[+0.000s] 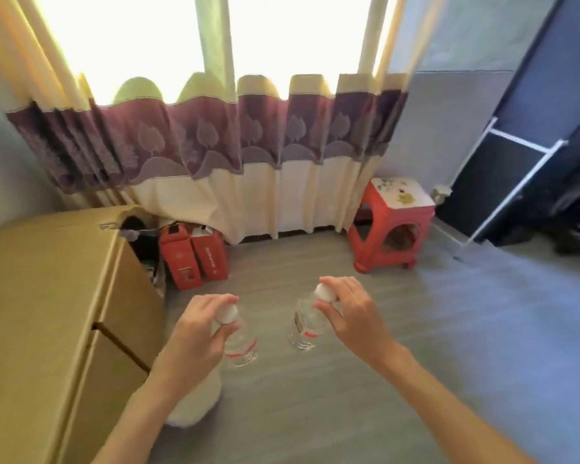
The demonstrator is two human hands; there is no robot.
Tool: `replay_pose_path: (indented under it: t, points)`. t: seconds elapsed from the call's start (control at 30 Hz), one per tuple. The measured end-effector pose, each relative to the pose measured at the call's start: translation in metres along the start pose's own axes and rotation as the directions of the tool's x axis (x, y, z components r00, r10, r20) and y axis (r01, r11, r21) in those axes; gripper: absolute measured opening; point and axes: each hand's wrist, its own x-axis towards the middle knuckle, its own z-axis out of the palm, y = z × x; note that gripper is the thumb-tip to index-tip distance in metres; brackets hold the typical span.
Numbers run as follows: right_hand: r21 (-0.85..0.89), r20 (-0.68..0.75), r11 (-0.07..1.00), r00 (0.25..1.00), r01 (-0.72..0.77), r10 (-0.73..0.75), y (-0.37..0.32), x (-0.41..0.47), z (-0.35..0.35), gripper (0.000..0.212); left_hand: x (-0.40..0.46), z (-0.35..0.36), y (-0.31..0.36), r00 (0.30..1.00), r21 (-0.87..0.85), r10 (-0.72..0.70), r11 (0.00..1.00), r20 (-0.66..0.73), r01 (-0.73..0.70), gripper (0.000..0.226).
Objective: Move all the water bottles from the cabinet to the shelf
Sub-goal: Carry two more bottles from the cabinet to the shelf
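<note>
Two clear water bottles with white caps and red-striped labels hang above the grey floor. My left hand (201, 324) pinches the left bottle (240, 346) by its cap. My right hand (347, 309) pinches the right bottle (307, 324) by its cap in the same way. Both bottles hang roughly upright, about a hand's width apart, in the lower middle of the view. A tan cabinet (47, 296) stands at the left, close to my left forearm. No shelf is recognisable in view.
Two red cartons (195, 259) stand on the floor behind the cabinet, under the curtain (215, 155). A red plastic stool (394, 226) sits at the right near a dark panel (503, 182). A white object (198, 403) lies under my left forearm.
</note>
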Motion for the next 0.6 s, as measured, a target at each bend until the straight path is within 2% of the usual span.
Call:
replay_pose_path:
  t: [0.13, 0.27, 0.43, 0.6]
  points:
    - [-0.077, -0.110, 0.985, 0.983, -0.155, 0.146, 0.072, -0.055, -0.092, 0.038, 0.032, 0.086, 0.093, 0.989, -0.127, 0.096, 0.989, 0.112, -0.081, 0.037]
    - [-0.121, -0.233, 0.920, 0.912, -0.372, 0.338, 0.137, -0.115, -0.171, 0.045, 0.066, 0.171, 0.176, 0.938, -0.237, 0.237, 0.955, 0.253, -0.177, 0.036]
    - [-0.125, -0.403, 0.779, 0.749, -0.615, 0.526, 0.213, -0.179, -0.253, 0.045, 0.113, 0.276, 0.284, 0.835, -0.349, 0.397, 0.898, 0.381, -0.268, 0.035]
    - [-0.081, -0.547, 0.643, 0.573, -0.761, 0.610, 0.290, -0.223, -0.327, 0.036, 0.165, 0.385, 0.384, 0.687, -0.416, 0.548, 0.829, 0.477, -0.373, 0.036]
